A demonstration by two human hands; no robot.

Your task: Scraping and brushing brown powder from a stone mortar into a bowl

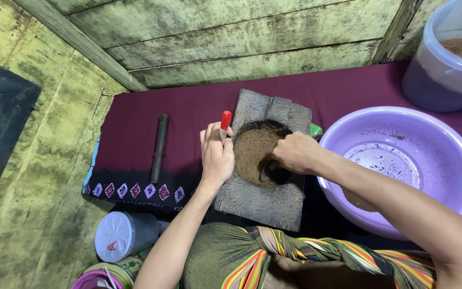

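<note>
With the left hand (216, 155) gripping a red-capped tube (224, 123) and the right hand (295, 152) closed on a spoon (267, 172), brown powder (255, 152) could spill off the stone block (263, 160) at centre frame.

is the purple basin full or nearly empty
Nearly empty. The purple basin shows its bare bottom, with only scattered brown specks and a small patch of brown powder near the right arm.

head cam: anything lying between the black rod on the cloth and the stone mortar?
Only the left hand, holding a red-capped tube at the stone mortar edge. Otherwise bare maroon cloth beside the black rod, head view.
</note>
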